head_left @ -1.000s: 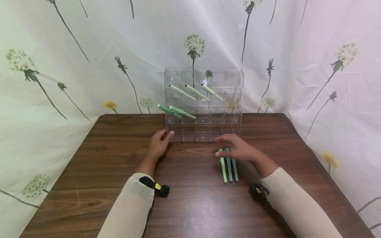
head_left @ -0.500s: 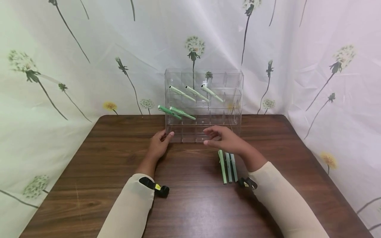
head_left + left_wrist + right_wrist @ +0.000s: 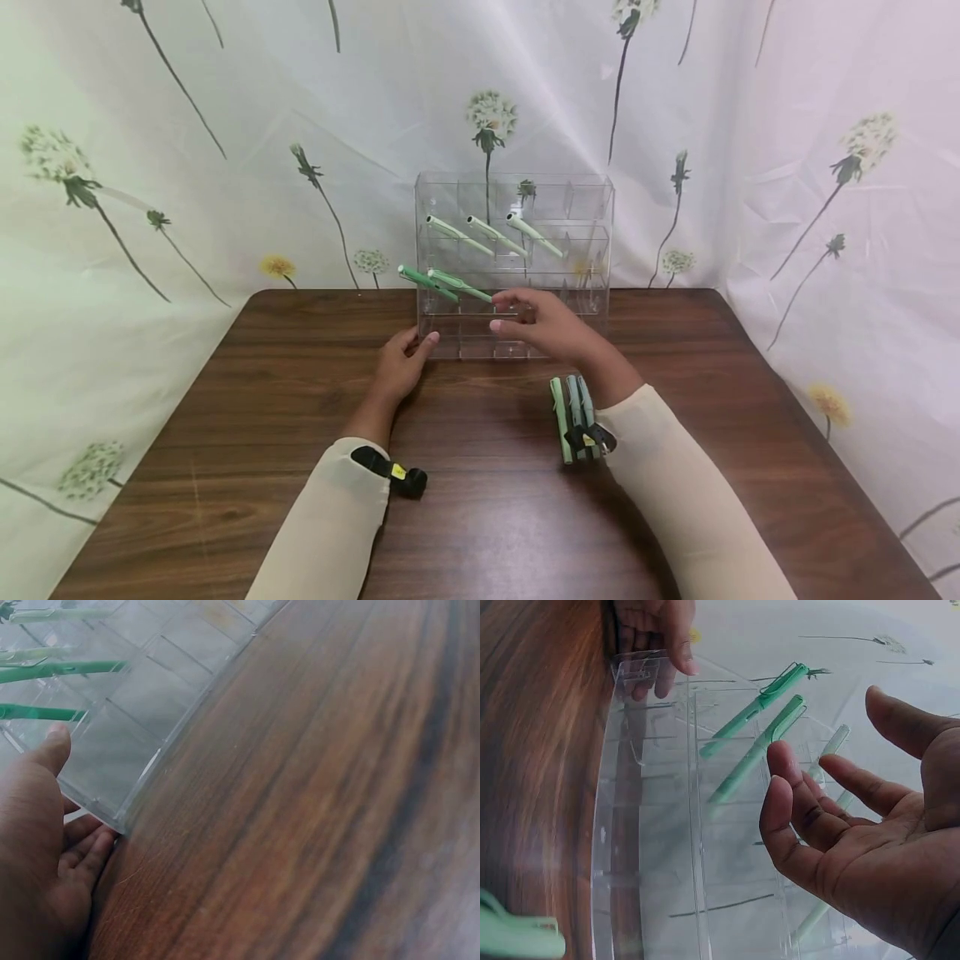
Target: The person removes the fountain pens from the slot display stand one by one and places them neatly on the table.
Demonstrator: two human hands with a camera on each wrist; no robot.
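Observation:
A clear plastic pen organizer [image 3: 551, 200] with tiered compartments stands at the table's back. My left hand [image 3: 401, 364] holds its lower left corner, thumb in front and fingers around the side; the left wrist view shows the fingers at the bottom corner [image 3: 112, 821]. My right hand [image 3: 551, 327] hovers before the middle tier, fingers spread and loosely bent, holding nothing. Its fingertips are close to the lower end of a light green pen [image 3: 461, 285]. Left of that pen leans a darker green pen [image 3: 426, 282]. Three pale green pens [image 3: 534, 234] lean in the tier above.
Three more pens [image 3: 561, 417], one light green and two grey-green, lie side by side on the wooden table [image 3: 480, 517] beneath my right wrist. A white curtain [image 3: 360, 100] with dandelion prints hangs close behind the organizer and along both sides.
My right hand has moved left and up, from above the loose pens to in front of the organizer's middle tier. My left hand has stayed at the corner.

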